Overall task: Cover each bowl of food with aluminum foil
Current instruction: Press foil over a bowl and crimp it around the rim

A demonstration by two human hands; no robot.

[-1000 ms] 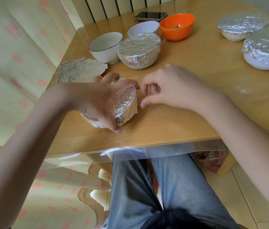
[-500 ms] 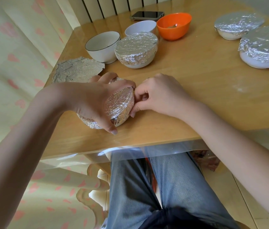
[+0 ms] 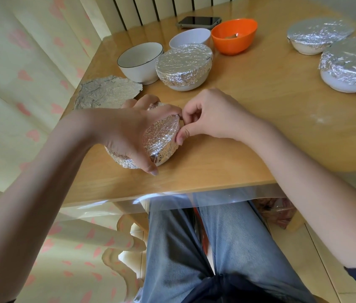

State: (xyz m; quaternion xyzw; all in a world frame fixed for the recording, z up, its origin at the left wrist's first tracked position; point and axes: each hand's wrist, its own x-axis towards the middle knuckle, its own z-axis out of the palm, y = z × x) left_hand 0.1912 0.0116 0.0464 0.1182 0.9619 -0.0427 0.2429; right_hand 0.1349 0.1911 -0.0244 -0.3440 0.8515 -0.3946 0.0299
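Right hand [image 3: 214,114] back on foil-wrapped bowl [image 3: 161,136]

Our left hand [image 3: 126,130] reaches in from the lower left, forearm bare, palm laid over the bowl [image 3: 161,138] with fingers spread and curled round it: the thumb comes down its near side, tip at the table, and the other fingers hook over the far edge. Our right hand [image 3: 214,115] comes from the right, forearm bare and low across the table edge. Its fingers are bent, and thumb and forefinger tips pinch at the bowl's right rim, close beside our left fingertips.
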